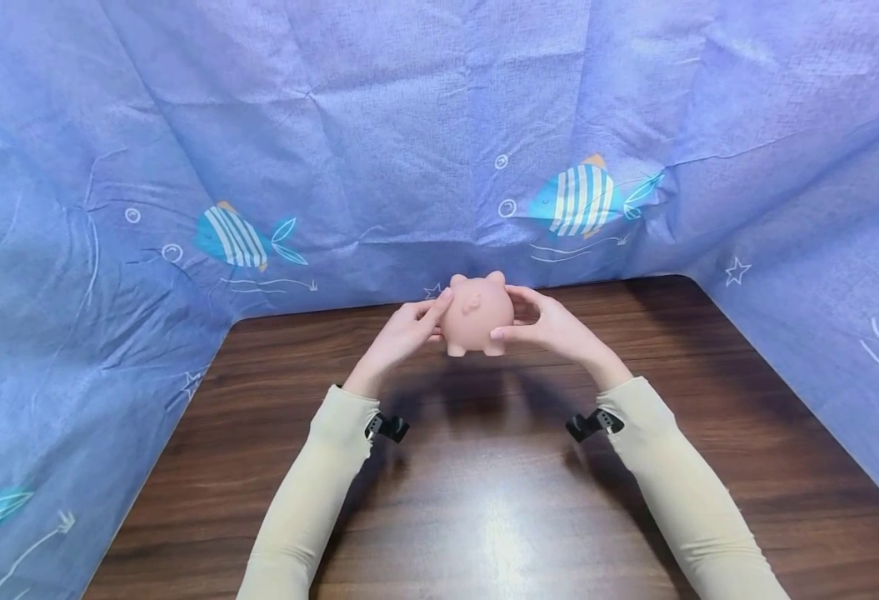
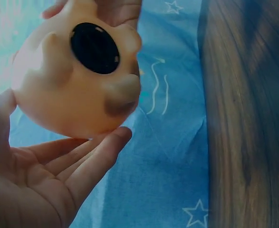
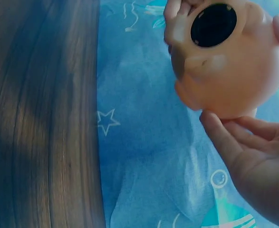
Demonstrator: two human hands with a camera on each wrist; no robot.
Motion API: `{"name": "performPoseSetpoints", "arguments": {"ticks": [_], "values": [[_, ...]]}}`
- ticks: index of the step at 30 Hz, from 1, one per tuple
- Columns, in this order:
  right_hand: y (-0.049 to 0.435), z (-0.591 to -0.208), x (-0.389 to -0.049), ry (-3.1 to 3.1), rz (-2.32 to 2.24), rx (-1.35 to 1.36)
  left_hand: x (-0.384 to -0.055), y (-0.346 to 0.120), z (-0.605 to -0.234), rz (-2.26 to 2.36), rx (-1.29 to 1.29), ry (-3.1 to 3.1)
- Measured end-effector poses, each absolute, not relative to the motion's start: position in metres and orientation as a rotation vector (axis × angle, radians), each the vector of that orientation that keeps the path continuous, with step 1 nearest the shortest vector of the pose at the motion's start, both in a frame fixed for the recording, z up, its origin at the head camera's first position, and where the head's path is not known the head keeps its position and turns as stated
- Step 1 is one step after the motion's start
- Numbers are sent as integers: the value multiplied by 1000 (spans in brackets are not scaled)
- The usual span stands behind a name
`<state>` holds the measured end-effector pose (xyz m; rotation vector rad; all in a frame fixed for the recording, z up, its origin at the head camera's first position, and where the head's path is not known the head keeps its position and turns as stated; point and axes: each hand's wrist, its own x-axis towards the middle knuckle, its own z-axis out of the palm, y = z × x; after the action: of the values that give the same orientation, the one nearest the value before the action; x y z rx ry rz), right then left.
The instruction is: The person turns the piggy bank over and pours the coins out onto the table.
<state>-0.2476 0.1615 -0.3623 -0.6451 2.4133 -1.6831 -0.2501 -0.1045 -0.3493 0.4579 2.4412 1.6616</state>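
A round pink piggy bank [image 1: 476, 317] is held up between both hands, its curly tail toward the head camera and its feet down. My left hand [image 1: 407, 327] grips its left side, thumb near the top. On the opposite side my right hand [image 1: 555, 325] holds it, with the thumb low by a foot and the fingers behind. From below, the left wrist view shows a black oval plug [image 2: 95, 48] in the belly of the piggy bank [image 2: 68, 104]. The right wrist view shows that same underside on the piggy bank [image 3: 234, 76]. Its face is hidden.
Beneath the hands lies a dark brown wooden table [image 1: 439, 500]. A blue cloth [image 1: 409, 167] printed with fish and stars hangs behind the table and along both sides. Each sleeve cuff carries a small black wrist camera [image 1: 390, 427].
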Motion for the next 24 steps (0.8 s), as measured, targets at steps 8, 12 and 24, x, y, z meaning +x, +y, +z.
{"name": "performPoseSetpoints", "arguments": {"ticks": [8,12,24], "values": [[159,-359,-248,2303,-1806,-518,-246,-104,-350,1604,521,2573],[157,-356,-248,2180,-1922,-467,-245,-104,-350,1661,572,2527],[155,-347,-248,2098,-1966,-316,-243,-105,-355,1624,720,2538]]}}
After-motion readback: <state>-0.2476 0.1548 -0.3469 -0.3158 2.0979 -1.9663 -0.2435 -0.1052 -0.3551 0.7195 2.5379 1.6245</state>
